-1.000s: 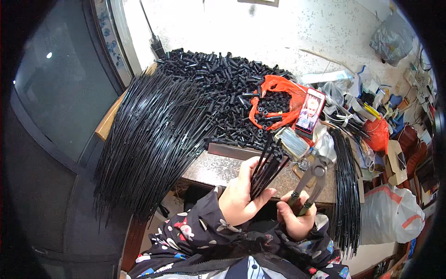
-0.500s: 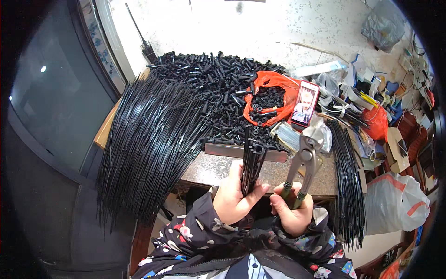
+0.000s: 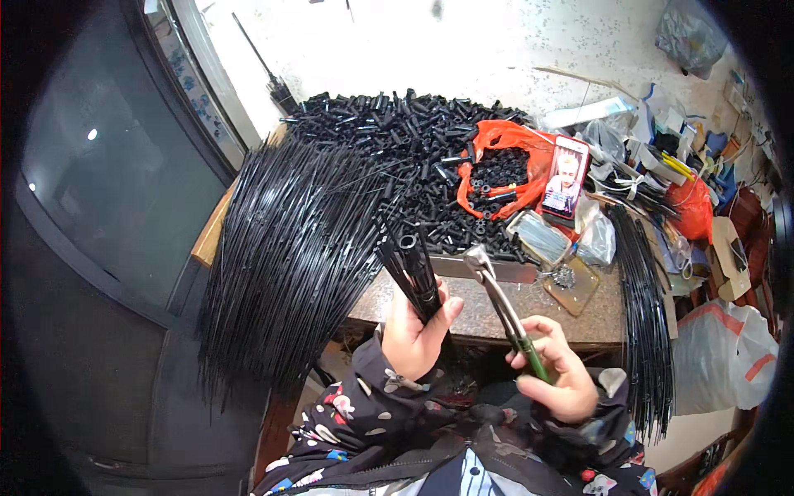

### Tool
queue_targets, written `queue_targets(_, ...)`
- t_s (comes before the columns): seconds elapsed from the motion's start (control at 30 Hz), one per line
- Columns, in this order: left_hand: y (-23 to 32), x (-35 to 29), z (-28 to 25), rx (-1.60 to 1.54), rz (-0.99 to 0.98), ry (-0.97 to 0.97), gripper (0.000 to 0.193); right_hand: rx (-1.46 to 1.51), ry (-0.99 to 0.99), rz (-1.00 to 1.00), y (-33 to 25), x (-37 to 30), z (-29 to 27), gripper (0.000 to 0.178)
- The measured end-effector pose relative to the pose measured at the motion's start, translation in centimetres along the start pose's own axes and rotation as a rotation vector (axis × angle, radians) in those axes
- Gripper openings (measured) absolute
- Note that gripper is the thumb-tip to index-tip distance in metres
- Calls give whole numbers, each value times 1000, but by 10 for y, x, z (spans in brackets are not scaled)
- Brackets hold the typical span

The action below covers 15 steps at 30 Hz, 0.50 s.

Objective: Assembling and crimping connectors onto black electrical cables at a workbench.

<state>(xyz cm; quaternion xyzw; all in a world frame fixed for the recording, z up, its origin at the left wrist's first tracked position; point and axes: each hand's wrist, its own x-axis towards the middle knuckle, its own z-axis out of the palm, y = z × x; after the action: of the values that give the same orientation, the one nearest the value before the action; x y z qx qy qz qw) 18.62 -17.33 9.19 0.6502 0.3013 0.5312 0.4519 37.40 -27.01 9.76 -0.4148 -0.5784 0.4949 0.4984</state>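
My left hand [image 3: 413,339] is closed around a bundle of thin black rods [image 3: 411,269] gathered about a black tube, whose round open end points up and away from me. The bundle leans a little to the left. In my right hand [image 3: 562,376] is a pair of pliers [image 3: 504,307] with green handles and a metal head, seen edge-on. Their head sits to the right of the bundle, apart from it. My right fingers curl loosely about the handles. Beyond the bundle lies a large heap of small black tubular parts [image 3: 413,124].
Long thin black rods [image 3: 281,264] fan over the table's left side; another bundle [image 3: 641,322] hangs at the right. A red plastic bag [image 3: 504,132] holds small black parts, beside a phone [image 3: 566,178]. A metal strip [image 3: 513,271] edges the heap. A white bag [image 3: 719,355] stands right.
The pliers have turned from flat to edge-on and their head has swung left. My left hand has moved the rod bundle left and tilted it. The whole view has shifted slightly.
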Motion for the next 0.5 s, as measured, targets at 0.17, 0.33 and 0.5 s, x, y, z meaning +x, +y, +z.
queue_targets(0.17, -2, 0, -1, 134, 68, 133, 25, -260, -146, -176, -21, -4, -6, 26)
queue_targets(0.33, -13, -7, 3, -255, -3, 216, 28, -981, -33, -464, -38, 2, 2, 33)
queue_targets(0.5, -14, -11, 3, -53, 47, 204, 31, -1139, -40, -442, -53, -1, 9, 35)
